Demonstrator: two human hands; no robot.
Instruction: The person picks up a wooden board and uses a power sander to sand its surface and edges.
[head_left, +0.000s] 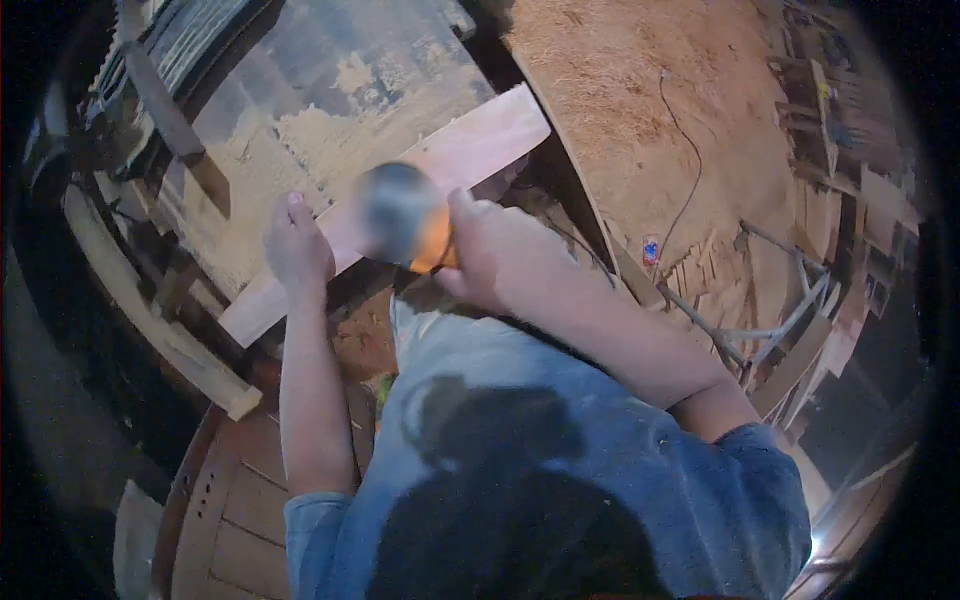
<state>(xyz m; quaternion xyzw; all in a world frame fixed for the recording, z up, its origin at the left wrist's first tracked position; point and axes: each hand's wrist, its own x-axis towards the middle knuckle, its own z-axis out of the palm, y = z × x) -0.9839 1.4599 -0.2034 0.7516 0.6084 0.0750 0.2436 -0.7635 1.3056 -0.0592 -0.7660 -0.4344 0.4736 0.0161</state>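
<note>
A long pale wooden board [490, 135] lies slantwise along the near edge of a dusty work table [290, 90]. My right hand [500, 250] is closed round the orange body of a handheld power tool [434, 240]. The tool's dark round head is over the middle of the board; blur hides its detail and whether it touches the wood. My left hand [298, 250] is at the board's lower left part, fingers curled at the wood and thumb pointing up. Its fingertips are partly hidden.
Sawdust [340, 140] covers parts of the table. Timber pieces [160, 310] stand along the left. On the dusty ground at right lie a thin cable [690, 140], a small red and blue can [650, 250] and a metal frame [790, 320]. A carved wooden panel [240, 510] is at lower left.
</note>
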